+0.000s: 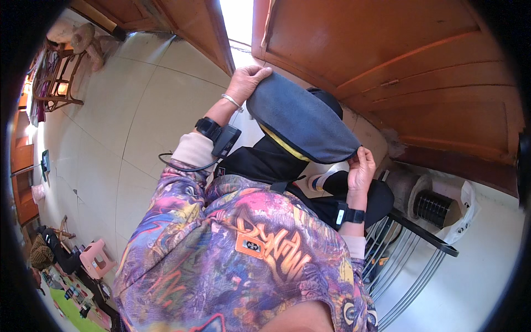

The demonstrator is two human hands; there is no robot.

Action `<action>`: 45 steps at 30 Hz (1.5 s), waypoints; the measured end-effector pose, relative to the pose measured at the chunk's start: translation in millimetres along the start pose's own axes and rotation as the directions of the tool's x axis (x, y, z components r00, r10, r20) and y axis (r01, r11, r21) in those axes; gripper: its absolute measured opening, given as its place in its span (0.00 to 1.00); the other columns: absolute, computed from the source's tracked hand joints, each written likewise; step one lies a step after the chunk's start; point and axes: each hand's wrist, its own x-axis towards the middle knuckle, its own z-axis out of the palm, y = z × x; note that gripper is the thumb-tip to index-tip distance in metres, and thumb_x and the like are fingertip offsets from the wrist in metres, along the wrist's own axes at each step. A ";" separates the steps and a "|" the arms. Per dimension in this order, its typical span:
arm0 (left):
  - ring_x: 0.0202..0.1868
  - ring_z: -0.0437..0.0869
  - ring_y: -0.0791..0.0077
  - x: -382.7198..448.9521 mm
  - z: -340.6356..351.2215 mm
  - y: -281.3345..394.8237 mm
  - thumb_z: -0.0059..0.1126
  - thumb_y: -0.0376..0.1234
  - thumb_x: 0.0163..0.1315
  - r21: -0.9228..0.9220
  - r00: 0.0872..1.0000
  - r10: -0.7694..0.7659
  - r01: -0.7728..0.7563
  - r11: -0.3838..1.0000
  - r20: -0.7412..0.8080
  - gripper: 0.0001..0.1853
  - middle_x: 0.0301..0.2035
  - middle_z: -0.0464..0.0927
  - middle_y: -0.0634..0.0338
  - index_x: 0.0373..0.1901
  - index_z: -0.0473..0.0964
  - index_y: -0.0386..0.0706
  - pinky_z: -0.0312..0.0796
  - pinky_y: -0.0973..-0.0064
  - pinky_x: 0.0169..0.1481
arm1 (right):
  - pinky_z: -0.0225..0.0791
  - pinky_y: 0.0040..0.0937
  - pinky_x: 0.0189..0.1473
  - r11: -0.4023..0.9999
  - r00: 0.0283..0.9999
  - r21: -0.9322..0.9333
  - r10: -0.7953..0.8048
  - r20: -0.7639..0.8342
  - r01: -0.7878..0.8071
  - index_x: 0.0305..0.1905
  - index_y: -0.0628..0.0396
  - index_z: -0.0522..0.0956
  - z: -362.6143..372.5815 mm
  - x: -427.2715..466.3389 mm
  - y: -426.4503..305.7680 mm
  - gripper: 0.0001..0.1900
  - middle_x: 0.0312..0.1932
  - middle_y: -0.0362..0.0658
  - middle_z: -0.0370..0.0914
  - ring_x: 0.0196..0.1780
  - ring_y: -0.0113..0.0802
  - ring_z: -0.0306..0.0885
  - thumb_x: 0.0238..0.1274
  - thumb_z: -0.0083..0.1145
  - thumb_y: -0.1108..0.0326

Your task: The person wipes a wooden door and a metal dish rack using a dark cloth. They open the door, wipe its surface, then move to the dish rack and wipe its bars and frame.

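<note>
A grey-blue cloth point(305, 120) with a dark edging is stretched between my two hands, over my legs. My left hand point(250, 79) pinches its upper left corner between thumb and fingers. At the lower right corner, my right hand point(361, 168) grips the edge of the same cloth. A strip of yellow point(286, 145) shows along the cloth's lower left side. What lies under the cloth is mostly hidden. Each wrist bears a black strapped device, and a cable runs from the left one.
Brown wooden doors point(373, 54) stand ahead. At the right are a metal rack point(415, 236), a black ribbed roll point(435, 207) and a white plastic bag point(464, 216). A pink stool point(97, 259) and a bamboo chair point(64, 79) stand on the tiled floor at the left.
</note>
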 end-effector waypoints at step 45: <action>0.57 0.78 0.72 -90.8 -12.3 14.3 0.70 0.28 0.57 -0.370 0.781 -0.130 0.427 0.825 0.611 0.36 0.55 0.75 0.59 0.67 0.63 0.39 0.71 0.74 0.64 | 0.72 0.20 0.47 0.904 0.849 -0.394 0.071 0.523 0.167 0.71 0.58 0.63 91.2 -66.3 -32.6 0.30 0.40 0.37 0.73 0.43 0.22 0.75 0.67 0.58 0.75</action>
